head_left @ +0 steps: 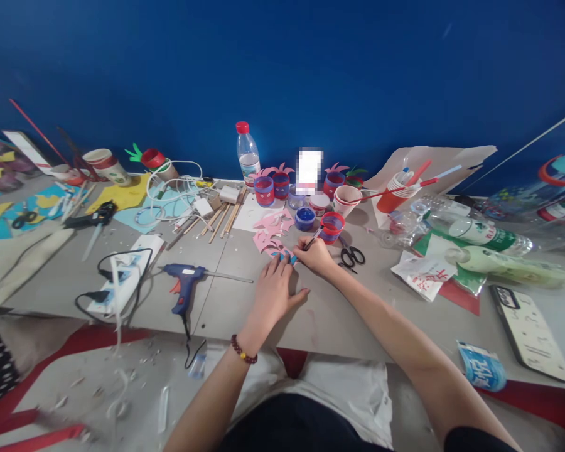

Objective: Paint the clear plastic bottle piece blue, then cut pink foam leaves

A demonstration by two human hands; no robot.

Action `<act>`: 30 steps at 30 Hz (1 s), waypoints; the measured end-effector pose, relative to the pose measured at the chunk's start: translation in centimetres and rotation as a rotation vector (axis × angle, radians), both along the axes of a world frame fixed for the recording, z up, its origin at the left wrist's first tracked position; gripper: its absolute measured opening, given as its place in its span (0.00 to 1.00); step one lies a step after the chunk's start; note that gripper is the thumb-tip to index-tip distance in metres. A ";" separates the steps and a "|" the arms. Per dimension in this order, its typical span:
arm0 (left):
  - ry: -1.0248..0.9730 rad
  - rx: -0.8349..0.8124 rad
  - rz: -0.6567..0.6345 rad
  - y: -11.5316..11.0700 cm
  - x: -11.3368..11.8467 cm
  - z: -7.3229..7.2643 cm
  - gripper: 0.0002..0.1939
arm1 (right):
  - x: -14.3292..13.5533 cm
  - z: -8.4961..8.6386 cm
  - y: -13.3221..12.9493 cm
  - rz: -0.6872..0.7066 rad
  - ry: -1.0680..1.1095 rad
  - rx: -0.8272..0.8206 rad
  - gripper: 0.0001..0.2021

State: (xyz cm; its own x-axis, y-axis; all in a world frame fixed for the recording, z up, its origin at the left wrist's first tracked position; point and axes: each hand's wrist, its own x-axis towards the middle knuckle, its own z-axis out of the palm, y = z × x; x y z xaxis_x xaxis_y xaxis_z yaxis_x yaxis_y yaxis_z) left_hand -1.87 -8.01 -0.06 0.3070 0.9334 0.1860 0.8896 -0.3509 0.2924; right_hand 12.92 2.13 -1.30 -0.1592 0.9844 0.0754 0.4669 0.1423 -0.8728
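Note:
My left hand (277, 290), with a beaded bracelet on the wrist, lies palm down with its fingers stretched out. Its fingertips press on a small blue-and-pink paper cutout (288, 257) on the table. My right hand (314, 254) is closed around a thin paintbrush (318, 231), whose tip is hidden by the fingers beside the cutout. Several pink paper cutouts (269, 242) lie just beyond. Behind the right hand stand an open jar of blue paint (304, 218) and a red-and-blue painted cup (332, 227). Black scissors (353, 255) rest to its right.
A blue glue gun (185, 282) and a power strip (125, 276) lie to the left. Wooden sticks (219, 220) and a bottle (248, 154) are farther back. Paper cups (395, 196), plastic bottles (480, 232) and a phone (532, 333) occupy the right side.

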 end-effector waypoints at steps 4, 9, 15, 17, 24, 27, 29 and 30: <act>-0.003 -0.010 -0.002 0.0 0.1 0.2 0.29 | 0.1 0.4 0.1 -0.049 -0.010 0.031 0.12; -0.001 -0.014 0.000 0.0 0.1 0.5 0.29 | 0.5 0.5 0.5 -0.090 -0.007 0.053 0.11; -0.002 -0.022 0.001 0.0 0.2 0.7 0.29 | 0.8 0.3 0.8 -0.096 0.022 0.058 0.10; 0.002 -0.020 0.003 0.0 0.2 0.7 0.29 | 0.9 0.3 0.8 -0.097 0.031 0.058 0.10; 0.003 -0.017 -0.001 0.0 0.1 0.5 0.29 | 0.9 0.5 0.9 -0.092 0.054 0.059 0.09; 0.001 -0.016 -0.003 0.0 0.1 0.4 0.29 | 0.9 0.5 0.9 -0.092 0.061 0.059 0.08; 0.002 -0.022 0.002 0.0 0.1 0.4 0.29 | 0.9 0.6 0.9 -0.096 0.070 0.061 0.08; 0.001 -0.025 0.002 0.0 0.1 0.4 0.29 | 0.9 0.6 0.8 -0.099 0.076 0.062 0.08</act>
